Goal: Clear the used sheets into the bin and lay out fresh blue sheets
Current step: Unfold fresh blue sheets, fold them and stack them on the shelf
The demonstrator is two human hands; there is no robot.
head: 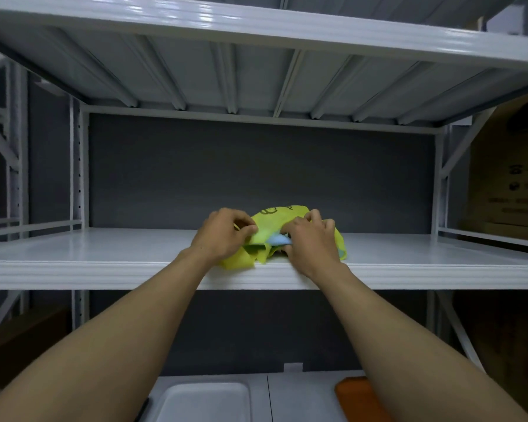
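A white metal shelf (104, 251) stands against a dark grey wall; on the shelf, at the middle of its front edge, lies a crumpled yellow-green sheet (272, 222) with a blue sheet (278, 239) showing among its folds; the left hand (223, 236) pinches the yellow-green sheet between thumb and fingers; the right hand (310, 242), fingers curled, pinches the blue sheet; below the shelf sit a white tray (205, 400) and an orange item (354, 391)
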